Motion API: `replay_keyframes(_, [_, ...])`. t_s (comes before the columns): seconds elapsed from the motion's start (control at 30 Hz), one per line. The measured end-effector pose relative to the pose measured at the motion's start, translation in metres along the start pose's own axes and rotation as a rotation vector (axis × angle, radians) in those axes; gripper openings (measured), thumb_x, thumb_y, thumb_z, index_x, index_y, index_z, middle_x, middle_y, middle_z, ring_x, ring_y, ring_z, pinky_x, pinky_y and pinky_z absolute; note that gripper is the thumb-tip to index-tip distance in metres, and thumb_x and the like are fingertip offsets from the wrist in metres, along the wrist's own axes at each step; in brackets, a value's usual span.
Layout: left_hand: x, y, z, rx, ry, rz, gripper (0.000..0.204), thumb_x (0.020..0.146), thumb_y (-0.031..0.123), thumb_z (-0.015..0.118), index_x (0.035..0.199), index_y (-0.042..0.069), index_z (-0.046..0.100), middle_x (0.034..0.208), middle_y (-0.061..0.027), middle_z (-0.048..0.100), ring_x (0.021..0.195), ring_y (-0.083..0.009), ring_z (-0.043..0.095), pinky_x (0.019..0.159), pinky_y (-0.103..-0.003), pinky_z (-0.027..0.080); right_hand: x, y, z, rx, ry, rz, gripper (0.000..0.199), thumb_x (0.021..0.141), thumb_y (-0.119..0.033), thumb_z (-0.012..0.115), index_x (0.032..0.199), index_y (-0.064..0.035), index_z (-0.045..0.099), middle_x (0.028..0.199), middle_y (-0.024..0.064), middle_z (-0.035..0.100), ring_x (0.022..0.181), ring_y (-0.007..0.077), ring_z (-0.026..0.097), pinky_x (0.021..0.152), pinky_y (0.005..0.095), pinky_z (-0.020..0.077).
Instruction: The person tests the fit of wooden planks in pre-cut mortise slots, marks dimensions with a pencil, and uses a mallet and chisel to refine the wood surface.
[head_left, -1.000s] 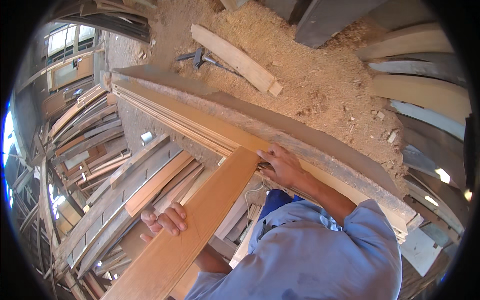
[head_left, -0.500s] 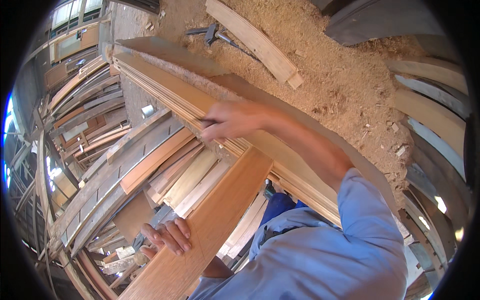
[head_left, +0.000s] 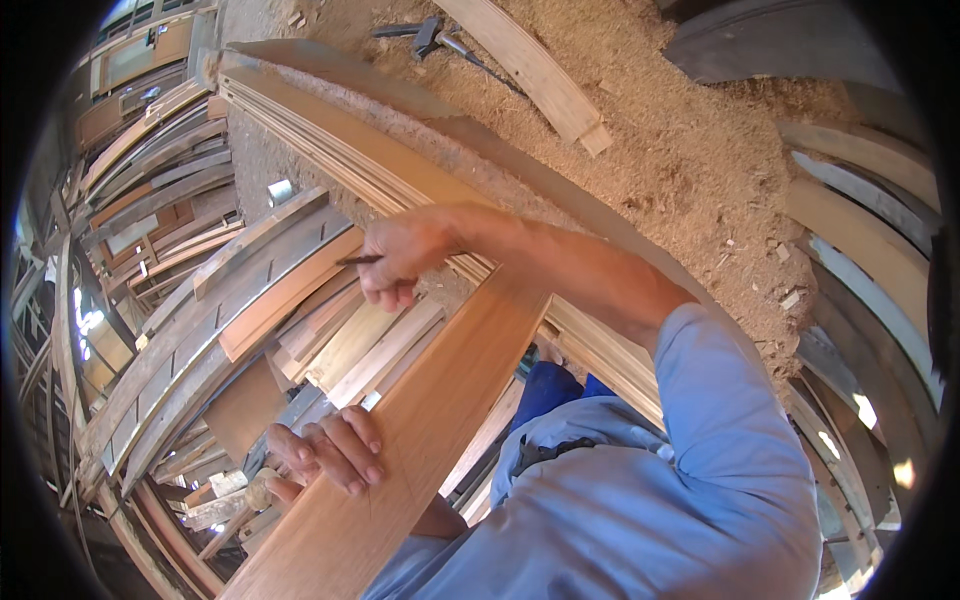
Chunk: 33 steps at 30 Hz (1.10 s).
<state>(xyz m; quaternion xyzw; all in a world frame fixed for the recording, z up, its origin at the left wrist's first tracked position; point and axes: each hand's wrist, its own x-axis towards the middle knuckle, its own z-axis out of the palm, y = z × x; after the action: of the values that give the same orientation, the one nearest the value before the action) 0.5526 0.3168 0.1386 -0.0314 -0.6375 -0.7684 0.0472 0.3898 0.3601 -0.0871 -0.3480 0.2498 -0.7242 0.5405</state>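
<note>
A wide reddish-brown plank (head_left: 440, 400) runs slantwise from the lower edge, its far end lying on a stack of long boards (head_left: 420, 190). My left hand (head_left: 330, 450) is closed over the plank's left edge, fingertips on the top face and thumb by the outer side. Faint lines show on the wood beside those fingers. In the air left of the plank's far end, my right hand (head_left: 400, 255) grips a thin dark pencil (head_left: 360, 260), its tip pointing left. That arm crosses above the board stack.
A hammer (head_left: 428, 40) and a pale tenoned board (head_left: 530, 70) lie on sawdust ground (head_left: 690, 180) ahead. Many loose planks (head_left: 290, 310) fill the left side, with a small tin (head_left: 280, 192) beside them. Curved-looking boards (head_left: 860, 220) line the right.
My right hand has moved left, off the board stack, with the pencil still in it. My left hand keeps its hold on the plank. The whole view has shifted slightly.
</note>
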Motion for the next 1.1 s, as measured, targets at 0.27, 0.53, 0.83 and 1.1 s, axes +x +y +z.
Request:
replay_keyframes(0.27, [-0.002, 0.002, -0.02, -0.034, -0.132, -0.035, 0.043, 0.109, 0.047, 0.035, 0.108, 0.006, 0.048, 0.062, -0.0099, 0.066, 0.056, -0.0263, 0.065, 0.066, -0.042, 0.045, -0.041, 0.032, 0.015, -0.454, -0.11, 0.264, 0.036, 0.1, -0.026, 0.059, 0.121, 0.0018, 0.069, 0.103, 0.0157, 0.075, 0.084, 0.0163, 0.071, 0.074, 0.0303, 0.0575])
replay_keyframes(0.53, [-0.007, 0.002, -0.018, -0.017, -0.097, -0.013, 0.04, 0.108, 0.045, 0.037, 0.104, 0.007, 0.048, 0.058, -0.0076, 0.064, 0.05, -0.0215, 0.062, 0.063, -0.037, 0.045, -0.143, 0.003, -0.014, -0.267, 0.631, 0.192, 0.037, 0.096, -0.035, 0.059, 0.093, -0.0012, 0.074, 0.078, 0.0049, 0.071, 0.076, 0.0133, 0.067, 0.065, 0.0288, 0.0521])
replay_keyframes(0.83, [-0.003, 0.007, -0.013, 0.032, -0.092, -0.081, 0.041, 0.109, 0.048, 0.035, 0.105, 0.01, 0.048, 0.063, -0.0087, 0.068, 0.056, -0.0239, 0.067, 0.064, -0.038, 0.05, -0.2, 0.074, 0.008, -0.233, 0.628, 0.14, 0.035, 0.093, -0.024, 0.061, 0.12, -0.0031, 0.071, 0.105, 0.0072, 0.074, 0.097, 0.0157, 0.066, 0.089, 0.0327, 0.0498])
replay_keyframes(1.1, [-0.001, 0.014, -0.014, 0.038, -0.083, -0.104, 0.041, 0.109, 0.048, 0.035, 0.108, 0.009, 0.048, 0.063, -0.0091, 0.068, 0.057, -0.0244, 0.067, 0.064, -0.039, 0.049, -0.187, 0.089, 0.026, -0.196, 0.565, 0.126, 0.04, 0.094, -0.019, 0.058, 0.129, -0.0021, 0.066, 0.123, 0.0116, 0.07, 0.115, 0.0169, 0.061, 0.101, 0.0326, 0.0447])
